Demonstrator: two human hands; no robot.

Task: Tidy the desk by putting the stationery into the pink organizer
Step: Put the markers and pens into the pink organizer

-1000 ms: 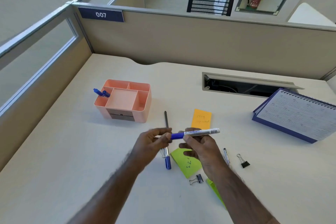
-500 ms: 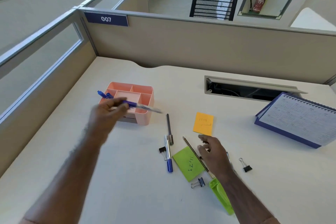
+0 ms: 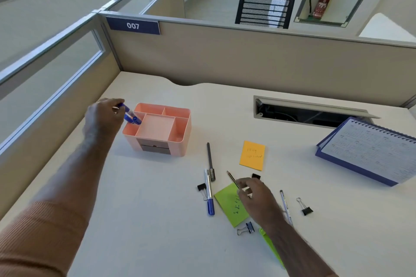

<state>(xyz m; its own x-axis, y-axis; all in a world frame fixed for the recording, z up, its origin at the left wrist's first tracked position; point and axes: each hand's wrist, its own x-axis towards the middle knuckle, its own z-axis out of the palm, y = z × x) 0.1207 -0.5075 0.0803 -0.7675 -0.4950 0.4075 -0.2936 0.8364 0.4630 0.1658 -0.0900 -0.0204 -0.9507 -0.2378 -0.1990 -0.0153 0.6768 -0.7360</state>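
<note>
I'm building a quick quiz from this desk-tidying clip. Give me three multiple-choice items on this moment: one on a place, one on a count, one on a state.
1. Where on the desk is the pink organizer relative to the orange sticky note?
A. Left of it
B. Right of it
C. On top of it

2. How many sticky notes lie on the desk?
A. One
B. Two
C. Four

3. What is the left hand doing?
A. Resting flat, empty
B. Holding a blue marker at the organizer's left compartment
C. Lifting the calendar

Answers:
1. A, the organizer sits toward the left partition.
2. B, one orange and one green sticky note.
3. B, its fingers grip the marker, tip down in that slot.
</note>
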